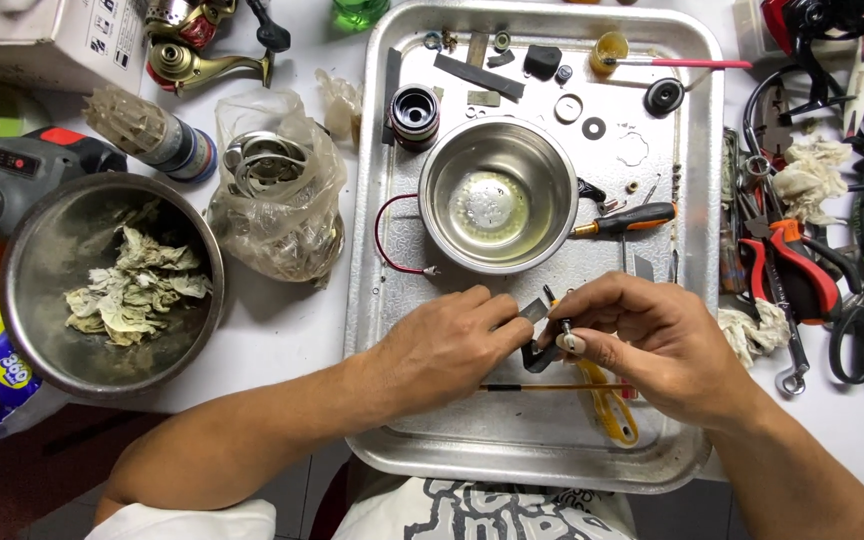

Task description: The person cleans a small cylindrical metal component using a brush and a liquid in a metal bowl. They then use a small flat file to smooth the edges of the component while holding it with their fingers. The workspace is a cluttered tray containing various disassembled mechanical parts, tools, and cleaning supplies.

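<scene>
Over the near part of a metal tray [372, 250], my left hand [447, 345] pinches a small dark metal part [538, 352] with a grey flat end. My right hand [652, 335] meets it from the right, with thumb and fingers closed on a tiny pin or screw [564, 326] at the same part. The fingertips of both hands almost touch. A thin stick-like tool [552, 387] and a yellow-handled tool [607, 410] lie on the tray under the hands.
On the tray stand a small steel bowl [497, 195], an orange-handled screwdriver [627, 220], a red wire loop [387, 235], washers and small dark parts. Left of it are a big bowl of crumpled wipes [112, 285], a plastic bag of parts [272, 195] and a reel [192, 45]. Pliers and scissors [812, 270] crowd the right.
</scene>
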